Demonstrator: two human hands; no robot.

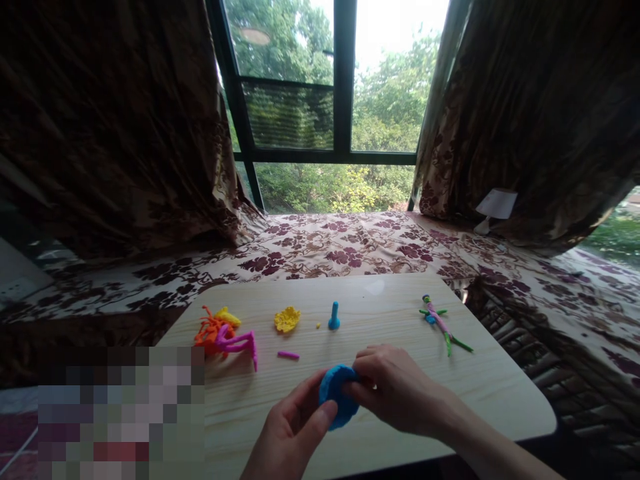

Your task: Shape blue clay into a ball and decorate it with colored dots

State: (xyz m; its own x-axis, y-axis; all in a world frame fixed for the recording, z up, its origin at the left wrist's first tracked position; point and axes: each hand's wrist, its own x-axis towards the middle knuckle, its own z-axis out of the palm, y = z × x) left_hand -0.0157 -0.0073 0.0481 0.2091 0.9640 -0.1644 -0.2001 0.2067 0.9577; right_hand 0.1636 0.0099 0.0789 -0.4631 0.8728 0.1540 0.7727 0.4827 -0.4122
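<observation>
- Blue disc, raised between both hands above the table; its frilled rim is round, its broad face turned partly to the viewer, the outline looking longer up and down than across.
- Far left of the grip, and beyond it: an orange piece with thin strands, a yellow lump behind it and a bent purple piece against it.
- Beyond the grip, slightly left: a yellow frilled piece, a short purple stick on the near side of it, and a tiny yellow bit.
- Left hand: closed on the disc's left edge, thumb over the face, fingers behind.
- Almost straight beyond the disc: a blue peg, long axis upright on its wider foot — neither hand clearly nearer it.
- Right hand: pinching the disc's upper right edge.
- Right of the grip and beyond it: a pink-and-green figure, lying lengthwise aslant — well apart from either hand.
</observation>
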